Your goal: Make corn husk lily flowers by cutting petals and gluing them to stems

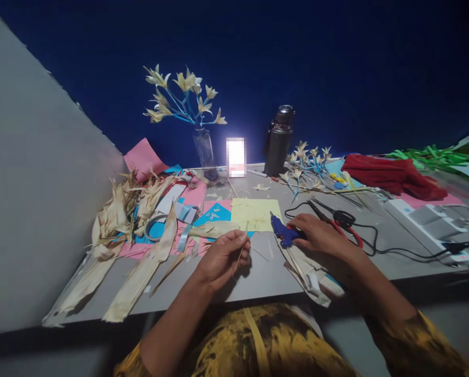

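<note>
My left hand (226, 256) pinches a thin pale strip (240, 255), perhaps husk or a stalk, upright between thumb and fingertips. My right hand (316, 235) is wrapped over the handle of a blue hot glue gun (282, 231), its nozzle tilted up and away from me. A yellow paper sheet (258, 213) with small bits on it lies just beyond both hands. Below the glue gun is a folded cloth or husk bundle (308, 275), partly hidden by my right wrist. A broad dried husk (214, 229) stretches behind my left hand.
Dried husks (140, 283), coloured paper and a tape roll (155, 228) crowd the left. A vase of husk flowers (205, 152) and a dark flask (279, 141) stand behind. Scissors (344, 225), a black cord, a power strip (426, 225) and red cloth (391, 175) lie right.
</note>
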The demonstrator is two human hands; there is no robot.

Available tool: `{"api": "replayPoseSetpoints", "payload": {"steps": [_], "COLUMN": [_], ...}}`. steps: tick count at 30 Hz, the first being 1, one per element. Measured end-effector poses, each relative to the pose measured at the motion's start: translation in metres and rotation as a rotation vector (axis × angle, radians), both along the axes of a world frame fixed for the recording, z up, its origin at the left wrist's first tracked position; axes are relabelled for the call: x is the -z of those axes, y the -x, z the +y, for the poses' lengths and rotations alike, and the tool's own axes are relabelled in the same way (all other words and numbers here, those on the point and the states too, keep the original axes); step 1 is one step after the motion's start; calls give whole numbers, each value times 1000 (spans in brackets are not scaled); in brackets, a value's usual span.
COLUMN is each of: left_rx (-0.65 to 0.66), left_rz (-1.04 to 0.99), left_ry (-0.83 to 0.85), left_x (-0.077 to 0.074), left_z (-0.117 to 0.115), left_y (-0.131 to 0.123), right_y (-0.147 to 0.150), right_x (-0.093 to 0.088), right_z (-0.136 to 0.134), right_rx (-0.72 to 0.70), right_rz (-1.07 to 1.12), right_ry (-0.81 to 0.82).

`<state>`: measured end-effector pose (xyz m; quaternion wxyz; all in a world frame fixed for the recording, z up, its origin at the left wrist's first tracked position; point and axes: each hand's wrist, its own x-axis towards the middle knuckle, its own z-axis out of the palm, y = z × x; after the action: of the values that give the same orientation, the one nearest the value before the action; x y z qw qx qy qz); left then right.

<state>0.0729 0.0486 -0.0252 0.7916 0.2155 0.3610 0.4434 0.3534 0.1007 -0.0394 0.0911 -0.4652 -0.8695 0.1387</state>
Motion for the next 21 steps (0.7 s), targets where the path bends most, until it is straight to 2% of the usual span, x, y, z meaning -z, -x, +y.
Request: {"api": "replayPoseSetpoints", "payload": {"steps": [2,5,8,11,13,16,21], "left_rx": [-45,-124,-154,-151,-151,-162,-219], "left_rz": [31,74,90,75,72,73,73], "left_ry": [-6,-41,-61,-59,-59,-47,-40], "left_x": [1,4,7,6,4,3,4], "left_z": [-1,0,2,3,3,2,-2], "left_y": [1,6,13,18,21,27,42], "right_y": [2,8,12,9,5,0,-12], "right_x": [3,11,19,18,12,-3,-26], "right_z": [-12,-41,-72,-94,-103,-110,-113], "right_rx": [63,237,389,590,740,915,1140], "right_rz": [110,374,560,655,777,961,1057], "right_ry": [-94,-279,-350,-346,-334,-413,-558]}}
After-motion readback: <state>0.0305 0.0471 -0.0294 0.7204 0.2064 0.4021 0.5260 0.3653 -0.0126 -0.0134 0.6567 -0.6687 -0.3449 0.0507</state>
